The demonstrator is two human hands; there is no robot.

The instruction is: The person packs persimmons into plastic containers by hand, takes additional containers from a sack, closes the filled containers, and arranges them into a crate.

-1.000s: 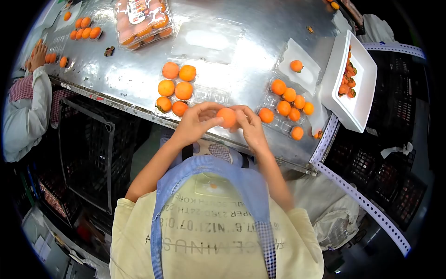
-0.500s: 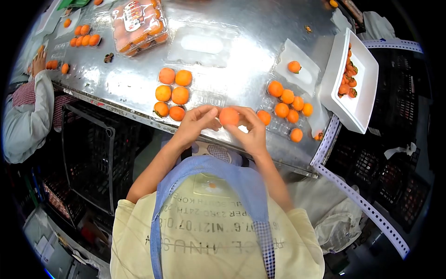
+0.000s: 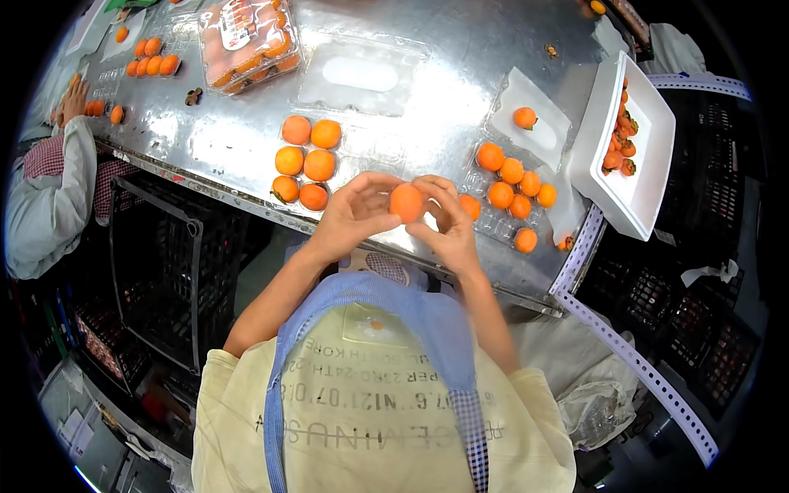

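An orange persimmon (image 3: pixel 406 203) is held up between my two hands above the table's near edge. My left hand (image 3: pixel 355 215) closes on it from the left, with the thumb below and fingers behind. Curled around its right side are the fingers and thumb of my right hand (image 3: pixel 450 226). Just left of my hands, several persimmons (image 3: pixel 319 165) sit in rows in a clear plastic tray (image 3: pixel 374 171). Beyond my right hand, several more persimmons (image 3: pixel 500 195) lie in and around another clear tray (image 3: pixel 488 215).
A white foam box (image 3: pixel 588 148) with persimmons stands at the table's right end. A filled clear clamshell (image 3: pixel 249 48) and a clear lid (image 3: pixel 359 76) lie farther back. Perforated metal strips (image 3: pixel 637 367) edge the right side. A co-worker's hand (image 3: pixel 72 103) is at far left.
The persimmon has turned a little in my hands. My left thumb has come under it, while my right fingers and thumb have loosened slightly to the right.
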